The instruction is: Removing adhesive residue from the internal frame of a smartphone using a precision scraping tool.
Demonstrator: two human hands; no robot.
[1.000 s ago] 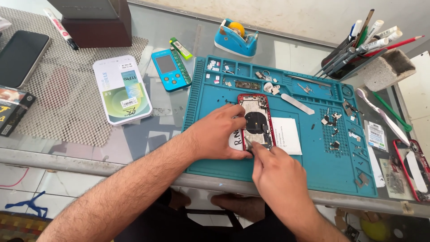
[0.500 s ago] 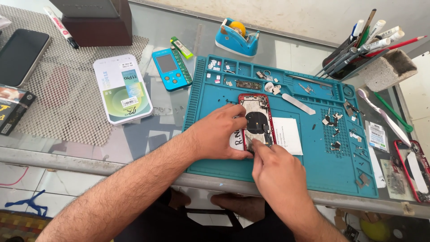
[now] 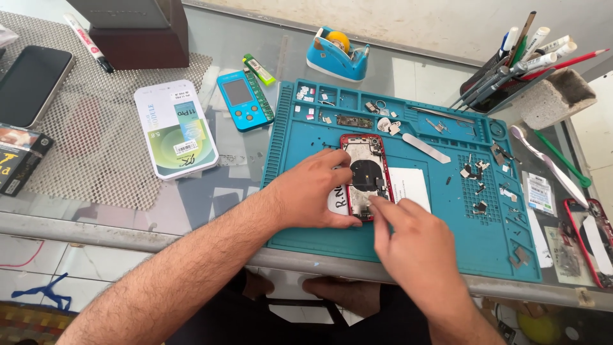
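Head view: left hand (image 3: 317,190) grip holds opened red phone (image 3: 364,175); right hand (image 3: 415,246) fingertips pinch narrowly inside it.

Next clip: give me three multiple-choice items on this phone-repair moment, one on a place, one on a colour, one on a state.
1. Where does the opened phone lie?
A. on the teal work mat
B. on the mesh pad
C. on the floor

2. What colour is the phone's frame?
A. red
B. green
C. white

3. How is the left hand placed?
A. raised in the air
B. resting on the phone's left edge
C. holding the tape dispenser

Answers: 1 A, mat shows all around the phone; 2 A, red rim is visible; 3 B, its fingers lie along that edge while the right hand touches the lower end.
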